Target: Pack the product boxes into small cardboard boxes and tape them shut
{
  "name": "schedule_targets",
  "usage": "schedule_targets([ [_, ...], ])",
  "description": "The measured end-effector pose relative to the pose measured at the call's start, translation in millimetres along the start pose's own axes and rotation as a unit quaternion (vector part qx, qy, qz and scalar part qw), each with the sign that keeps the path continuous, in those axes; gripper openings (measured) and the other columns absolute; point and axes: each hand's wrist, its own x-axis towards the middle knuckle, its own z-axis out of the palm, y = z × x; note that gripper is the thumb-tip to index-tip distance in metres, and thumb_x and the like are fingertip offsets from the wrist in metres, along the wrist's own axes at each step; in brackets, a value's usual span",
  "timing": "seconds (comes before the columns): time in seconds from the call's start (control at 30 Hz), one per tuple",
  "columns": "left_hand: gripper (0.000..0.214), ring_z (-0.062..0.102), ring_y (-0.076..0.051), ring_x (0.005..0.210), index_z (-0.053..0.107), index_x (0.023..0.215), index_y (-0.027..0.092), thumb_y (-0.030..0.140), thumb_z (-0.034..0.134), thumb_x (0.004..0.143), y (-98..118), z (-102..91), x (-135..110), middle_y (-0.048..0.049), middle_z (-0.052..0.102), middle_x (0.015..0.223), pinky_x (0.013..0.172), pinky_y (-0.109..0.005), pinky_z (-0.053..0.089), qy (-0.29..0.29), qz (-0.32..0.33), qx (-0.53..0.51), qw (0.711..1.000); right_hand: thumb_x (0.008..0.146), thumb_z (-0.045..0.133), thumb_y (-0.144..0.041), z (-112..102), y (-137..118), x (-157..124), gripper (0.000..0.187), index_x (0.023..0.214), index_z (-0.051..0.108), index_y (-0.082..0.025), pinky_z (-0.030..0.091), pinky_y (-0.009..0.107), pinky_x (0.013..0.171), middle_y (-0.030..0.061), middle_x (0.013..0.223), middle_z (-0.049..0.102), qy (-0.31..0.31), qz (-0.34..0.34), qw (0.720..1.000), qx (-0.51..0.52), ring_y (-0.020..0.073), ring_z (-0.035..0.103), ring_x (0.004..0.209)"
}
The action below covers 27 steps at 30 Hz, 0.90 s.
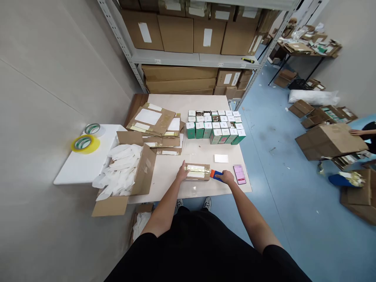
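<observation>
A small flat cardboard box with a white label and clear tape lies near the front edge of the table. My left hand is closed on its left end, thumb over the top. In my right hand is a blue hand tool with an orange end; its exact kind is not plain. The orange end points left and meets or nearly meets the box's right end. Right of that hand lies a phone with a lit pink screen. A white card rests just behind the tool.
Green-and-white small boxes stand in rows at the back right. Labelled cardboard packages are stacked at left, beside an open carton of white paper strips. Tape rolls lie on a side surface. Shelving rises behind.
</observation>
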Motion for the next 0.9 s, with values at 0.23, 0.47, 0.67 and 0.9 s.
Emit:
schedule_targets([
  [0.23,0.091,0.039,-0.032,0.151,0.014,0.168,0.027,0.036,0.065,0.092,-19,-2.4,8,-0.0177,0.031,0.169,0.120,-0.044,0.033,-0.034,0.017,-0.035,0.999,0.082,0.070,-0.068,-9,1,-10,0.059,0.110,0.073,-0.016,0.047,0.026,0.063,0.0154,0.110,0.077,-0.021,0.031,0.999,0.032,0.0267,0.074,0.094],
  [0.47,0.093,0.031,-0.032,0.156,0.011,0.168,0.026,0.045,0.064,0.094,-32,-28.0,13,-0.0165,0.025,0.172,0.124,-0.045,0.027,-0.085,0.055,-0.082,0.991,0.081,0.073,-0.066,-25,-20,-33,0.052,0.095,0.075,-0.016,0.043,0.024,0.056,0.0130,0.099,0.078,-0.002,0.000,0.999,0.042,0.0231,0.072,0.082],
  [0.67,0.098,0.032,-0.030,0.156,0.016,0.168,0.027,0.050,0.070,0.089,-54,-72.3,20,-0.0125,0.030,0.171,0.124,-0.041,0.029,-0.108,0.038,-0.129,0.985,0.081,0.069,-0.075,-38,-70,-54,0.058,0.082,0.072,-0.017,0.038,0.022,0.048,0.0067,0.078,0.074,-0.010,-0.053,0.995,0.087,0.0163,0.065,0.060],
  [0.9,0.093,0.055,-0.032,0.140,0.025,0.166,0.019,0.052,0.068,0.090,-55,-120.6,14,-0.0183,0.055,0.154,0.114,-0.042,0.043,0.031,-0.061,-0.108,0.992,0.081,0.066,-0.078,-36,-192,-69,0.058,0.081,0.075,-0.021,0.040,0.024,0.058,0.0075,0.085,0.076,0.037,-0.108,0.993,-0.025,0.0207,0.071,0.080],
])
